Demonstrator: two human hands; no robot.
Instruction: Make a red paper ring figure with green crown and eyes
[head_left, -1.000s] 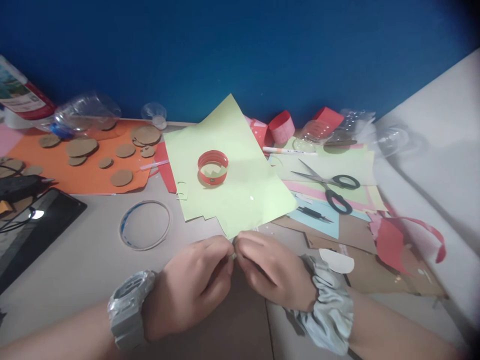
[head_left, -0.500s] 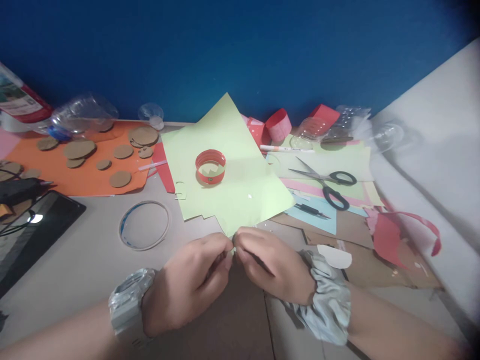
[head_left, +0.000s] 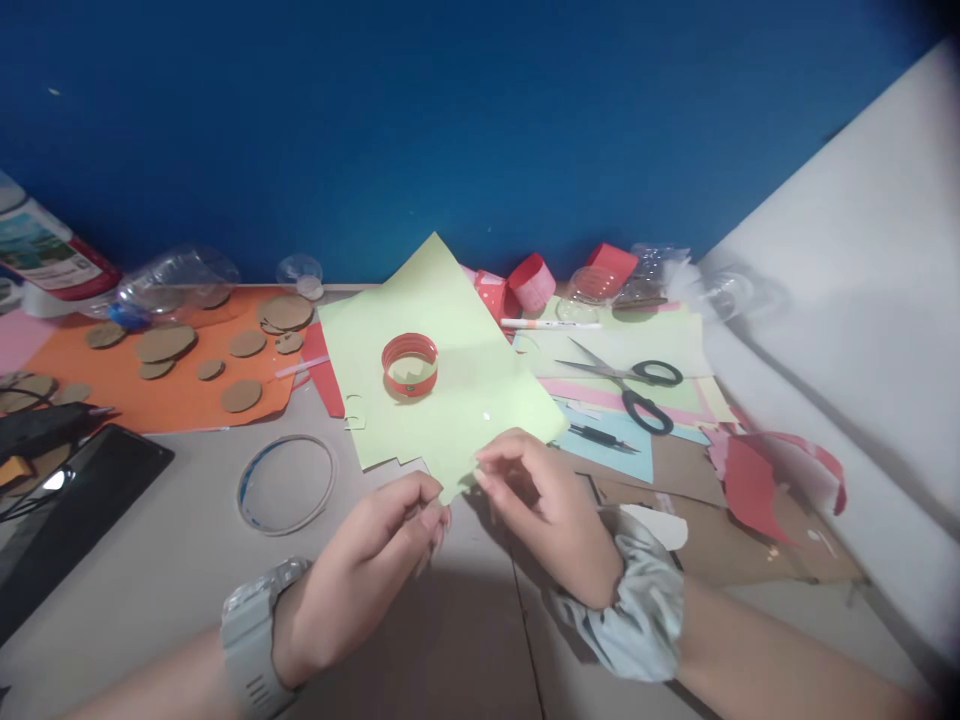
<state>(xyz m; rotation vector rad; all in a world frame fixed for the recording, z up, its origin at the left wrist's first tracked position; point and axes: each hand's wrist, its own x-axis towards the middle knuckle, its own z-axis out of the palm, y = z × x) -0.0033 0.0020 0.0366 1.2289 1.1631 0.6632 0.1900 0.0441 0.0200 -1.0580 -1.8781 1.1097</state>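
Note:
My left hand (head_left: 367,570) is closed in a pinch, thumb against forefinger, just below the near corner of a pale green sheet of paper (head_left: 480,400). Whatever may be between those fingers is too small to make out. To its right, my right hand (head_left: 551,515) also pinches with thumb and forefinger over the sheet's lower right edge. A tiny pale bit shows at its fingertips, of a kind I cannot tell. The hands are apart. On the sheet lies a red ring-shaped band (head_left: 409,390), near neither hand.
Black-handled scissors (head_left: 637,385), a craft knife (head_left: 604,438) and a marker (head_left: 551,324) lie right, on coloured papers. A tape roll (head_left: 241,490) and a phone (head_left: 105,500) are left. Cardboard discs (head_left: 165,343) rest on orange paper (head_left: 187,405). A blue wall (head_left: 480,120) stands behind.
My hands were together, fingertips meeting at a small greenish bit; now they have drawn apart, left hand leftward and right hand slightly up. The view has tilted up a little.

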